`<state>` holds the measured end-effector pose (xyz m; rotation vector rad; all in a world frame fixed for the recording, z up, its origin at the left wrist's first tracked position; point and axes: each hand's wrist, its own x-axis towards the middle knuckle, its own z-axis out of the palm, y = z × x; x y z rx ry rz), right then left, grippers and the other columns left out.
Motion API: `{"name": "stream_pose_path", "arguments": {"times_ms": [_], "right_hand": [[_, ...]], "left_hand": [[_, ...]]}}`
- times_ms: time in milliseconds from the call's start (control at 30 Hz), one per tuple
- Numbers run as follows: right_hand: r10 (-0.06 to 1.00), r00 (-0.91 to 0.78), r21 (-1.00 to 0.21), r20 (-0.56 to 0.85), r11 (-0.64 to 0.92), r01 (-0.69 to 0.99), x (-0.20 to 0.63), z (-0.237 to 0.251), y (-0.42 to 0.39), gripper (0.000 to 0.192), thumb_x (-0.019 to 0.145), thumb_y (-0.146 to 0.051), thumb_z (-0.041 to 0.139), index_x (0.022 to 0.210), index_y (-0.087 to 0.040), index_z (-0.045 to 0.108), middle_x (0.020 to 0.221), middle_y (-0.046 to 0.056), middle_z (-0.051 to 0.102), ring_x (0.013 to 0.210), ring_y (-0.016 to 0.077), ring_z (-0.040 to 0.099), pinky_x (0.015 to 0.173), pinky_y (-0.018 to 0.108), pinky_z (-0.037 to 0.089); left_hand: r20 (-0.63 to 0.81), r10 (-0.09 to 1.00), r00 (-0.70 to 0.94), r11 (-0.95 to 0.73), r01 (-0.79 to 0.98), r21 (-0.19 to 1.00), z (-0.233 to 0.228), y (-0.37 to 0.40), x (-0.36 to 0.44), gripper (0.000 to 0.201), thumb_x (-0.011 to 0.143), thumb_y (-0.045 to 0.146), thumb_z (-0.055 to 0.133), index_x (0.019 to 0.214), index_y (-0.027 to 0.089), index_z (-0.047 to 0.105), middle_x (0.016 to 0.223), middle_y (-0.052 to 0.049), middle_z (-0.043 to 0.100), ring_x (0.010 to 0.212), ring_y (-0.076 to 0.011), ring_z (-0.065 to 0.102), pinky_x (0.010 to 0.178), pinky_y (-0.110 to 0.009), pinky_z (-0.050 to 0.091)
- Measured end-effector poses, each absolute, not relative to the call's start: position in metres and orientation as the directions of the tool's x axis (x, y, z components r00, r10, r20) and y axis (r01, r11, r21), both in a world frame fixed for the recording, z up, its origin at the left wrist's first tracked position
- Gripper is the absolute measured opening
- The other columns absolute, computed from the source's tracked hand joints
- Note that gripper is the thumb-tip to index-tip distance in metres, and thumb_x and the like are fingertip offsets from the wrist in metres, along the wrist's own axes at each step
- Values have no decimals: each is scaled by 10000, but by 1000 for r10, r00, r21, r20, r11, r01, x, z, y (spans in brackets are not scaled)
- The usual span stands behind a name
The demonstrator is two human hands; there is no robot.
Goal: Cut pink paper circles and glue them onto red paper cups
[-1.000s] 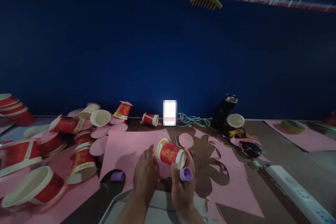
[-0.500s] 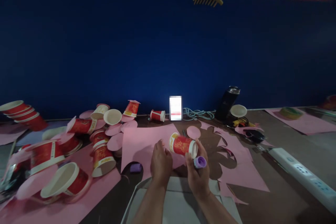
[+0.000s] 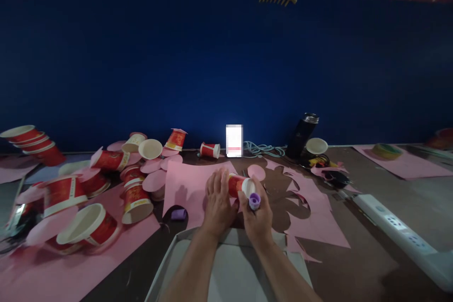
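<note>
The left hand [image 3: 220,197] clasps a red printed paper cup [image 3: 238,184]; beside its rim, the right hand [image 3: 258,217] grips a purple glue stick [image 3: 254,201]. Squeezing risks crushing the cup.

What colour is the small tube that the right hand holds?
Purple; the tube in the right hand shows best in the head view.

Left of your hands: scattered red cups [image 3: 85,184]. Beyond: black flask [image 3: 301,136]. Right: white power strip [image 3: 396,224].
</note>
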<state>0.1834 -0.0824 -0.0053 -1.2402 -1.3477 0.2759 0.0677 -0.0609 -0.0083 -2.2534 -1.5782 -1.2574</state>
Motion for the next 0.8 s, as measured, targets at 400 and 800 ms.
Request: {"name": "stream_pose_path", "arguments": {"times_ms": [400,800], "right_hand": [[855,404,-941,326,254,223,183,0,-82,554,785,-438,613,1270,-192,505,1201,111,577,1064,233,557,906,369,448],[855,504,-964,118,221,-149,194,14,-78,314,793,-462,580,942,-191,525,699,-33,523,613,112,476,587,229,410]], "left_hand": [[546,833,-93,-320,723,612,-12,-50,63,591,725,316,650,1259,162,449,1193,-139,572,1132,-276,508,976,-436,389],[445,880,-167,-182,746,640,-1,-53,67,539,625,391,745,1091,205,551,1083,-90,553,1040,-263,510,905,-408,406]]}}
